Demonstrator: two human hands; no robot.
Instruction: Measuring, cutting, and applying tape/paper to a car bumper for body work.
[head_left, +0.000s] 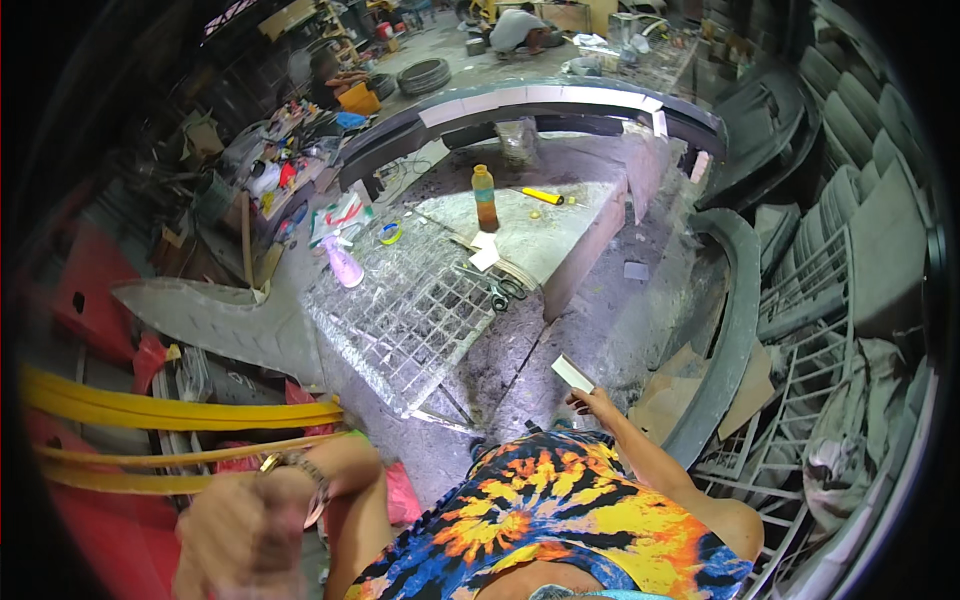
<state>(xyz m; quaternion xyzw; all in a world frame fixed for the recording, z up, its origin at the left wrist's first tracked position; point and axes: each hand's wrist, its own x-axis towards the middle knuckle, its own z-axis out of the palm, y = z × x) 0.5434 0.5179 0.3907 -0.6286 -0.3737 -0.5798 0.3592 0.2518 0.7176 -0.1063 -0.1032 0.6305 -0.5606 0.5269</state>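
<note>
Before me, a long curved dark panel with white strips along it arches behind the grey, dusty surface. My left hand, raised at the lower left, is blurred, so I cannot tell if it is closed on something. My right hand, well apart from the left, grips the near end of a flat, white, rectangular piece with a thin darker edge. The piece is just ahead of my body, to the right; its long axis slants, the free end pointing forward and left.
</note>
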